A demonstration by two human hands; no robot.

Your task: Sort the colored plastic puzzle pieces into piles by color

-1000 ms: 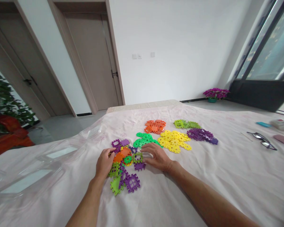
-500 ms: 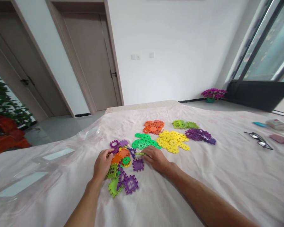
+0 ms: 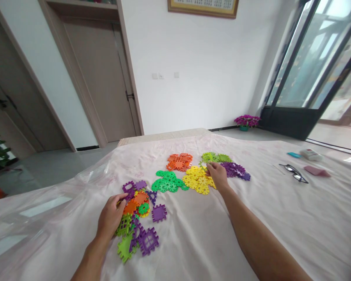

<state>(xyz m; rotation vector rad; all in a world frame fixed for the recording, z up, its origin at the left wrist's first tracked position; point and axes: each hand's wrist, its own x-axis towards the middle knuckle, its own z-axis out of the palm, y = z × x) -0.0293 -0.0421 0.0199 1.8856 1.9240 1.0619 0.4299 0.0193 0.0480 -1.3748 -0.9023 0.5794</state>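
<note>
My right hand (image 3: 218, 175) pinches a light green toothed building piece (image 3: 204, 167) above the edge of the yellow disc pile (image 3: 199, 180), close to the light green pile (image 3: 219, 157). At the left side of a mixed heap of plastic building pieces, my left hand (image 3: 111, 214) has its fingers curled, with a sliver of yellow showing between thumb and fingers. That heap holds orange squares (image 3: 140, 198), a green disc (image 3: 143, 208), purple window pieces (image 3: 148, 241) and light green squares (image 3: 126, 248). A plain purple square (image 3: 159, 213) lies at its right edge.
Sorted piles of orange pieces (image 3: 179, 162), green discs (image 3: 167, 182) and purple pieces (image 3: 234, 170) lie across the cloth-covered table (image 3: 193, 242). Eyeglasses (image 3: 294, 172), a pink cloth (image 3: 317, 171) and a white packet (image 3: 310, 155) sit to the right. Clear plastic containers (image 3: 46, 206) stand left.
My right hand has moved right and away from me, carrying the light green piece from beside the mixed heap to the light green pile. My left hand stays at the heap. The view has shifted.
</note>
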